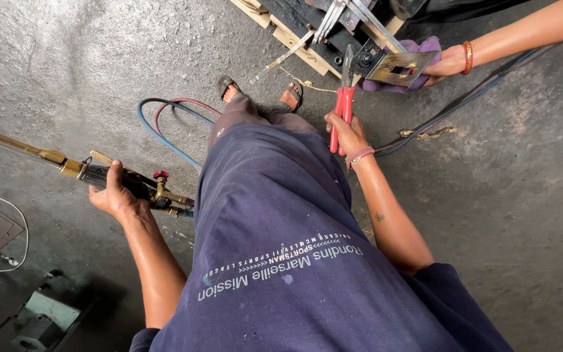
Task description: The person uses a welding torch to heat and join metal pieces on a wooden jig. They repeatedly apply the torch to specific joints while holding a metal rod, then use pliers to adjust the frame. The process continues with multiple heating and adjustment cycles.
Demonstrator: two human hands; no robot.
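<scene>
My left hand [113, 193] grips the black handle of a gas torch [131, 186] with brass fittings and a red valve knob; its long brass tube runs off to the left. My right hand [345, 132] holds red-handled pliers [343, 104], jaws up against a flat metal plate [404, 65] on a dark metal assembly. Another person's hand [447, 64], wearing a bangle, holds that plate with a purple cloth [425, 47] from the right.
Blue and red hoses [167, 111] loop on the concrete floor behind the torch. A wooden pallet [294, 42] carries the metal assembly at top. My sandalled feet [259, 94] stand below it. More hoses [451, 107] trail right. A green-grey machine part [43, 316] lies at bottom left.
</scene>
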